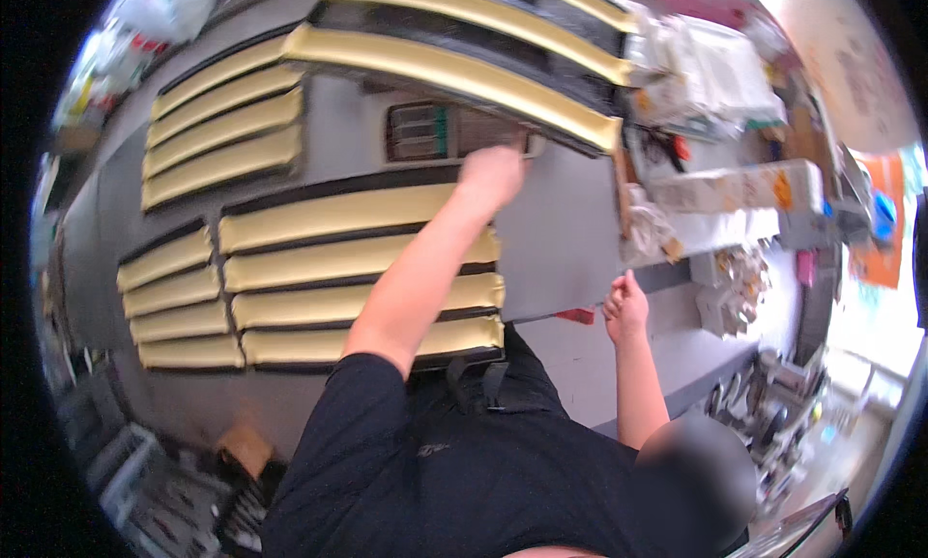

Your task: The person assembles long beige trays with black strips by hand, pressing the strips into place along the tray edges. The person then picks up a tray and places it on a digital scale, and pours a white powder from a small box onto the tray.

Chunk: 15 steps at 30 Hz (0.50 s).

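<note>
In a black shirt (522,471), extends left hand (493,176) beside a slanted gold-striped panel (454,72); cannot tell its grip. Curls right hand (627,309) closed near a red piece (577,315).

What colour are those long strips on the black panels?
The strips are pale golden yellow, seen best in the head view.

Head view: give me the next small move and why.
Probably bring the bare right hand to the uppermost black panel with gold padded strips, to steady its near edge: no held thing shows there, while the bare left hand is at the pale-rimmed rectangular item that panel partly overlaps in view.
</note>
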Each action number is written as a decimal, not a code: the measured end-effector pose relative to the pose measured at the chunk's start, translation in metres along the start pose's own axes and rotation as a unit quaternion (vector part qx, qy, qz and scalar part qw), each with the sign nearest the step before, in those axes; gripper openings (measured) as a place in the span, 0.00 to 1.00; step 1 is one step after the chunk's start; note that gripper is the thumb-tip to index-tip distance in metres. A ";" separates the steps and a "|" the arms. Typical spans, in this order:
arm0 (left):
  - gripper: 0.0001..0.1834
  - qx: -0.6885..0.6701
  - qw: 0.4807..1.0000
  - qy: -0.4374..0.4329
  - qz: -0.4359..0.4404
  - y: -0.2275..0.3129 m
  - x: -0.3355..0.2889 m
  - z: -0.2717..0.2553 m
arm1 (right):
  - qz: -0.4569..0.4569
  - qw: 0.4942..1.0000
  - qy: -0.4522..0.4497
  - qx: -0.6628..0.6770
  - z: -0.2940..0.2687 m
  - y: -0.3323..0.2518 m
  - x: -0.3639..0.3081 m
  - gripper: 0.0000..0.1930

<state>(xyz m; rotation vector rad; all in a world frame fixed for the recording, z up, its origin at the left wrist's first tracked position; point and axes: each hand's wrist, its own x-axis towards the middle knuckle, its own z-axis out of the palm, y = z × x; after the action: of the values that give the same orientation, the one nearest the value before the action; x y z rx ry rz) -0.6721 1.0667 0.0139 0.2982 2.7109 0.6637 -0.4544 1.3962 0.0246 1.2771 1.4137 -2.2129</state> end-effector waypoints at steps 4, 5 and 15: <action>0.23 -0.009 0.987 0.104 0.124 0.014 -0.039 0.013 | -0.267 0.953 0.079 -0.123 -0.041 -0.043 -0.002 0.12; 0.23 0.002 0.989 0.066 0.131 0.029 -0.056 0.009 | -0.312 0.931 0.128 -0.143 -0.029 -0.073 -0.015 0.17; 0.47 -0.120 0.966 0.012 0.227 0.187 -0.103 0.051 | -0.655 0.678 0.162 -0.293 -0.002 -0.297 0.017 0.45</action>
<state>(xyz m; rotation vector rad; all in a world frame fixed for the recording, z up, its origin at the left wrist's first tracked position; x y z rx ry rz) -0.5358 1.2221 0.0885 0.8656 2.5605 1.1127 -0.6369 1.5539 0.1983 0.2891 3.5601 -1.5579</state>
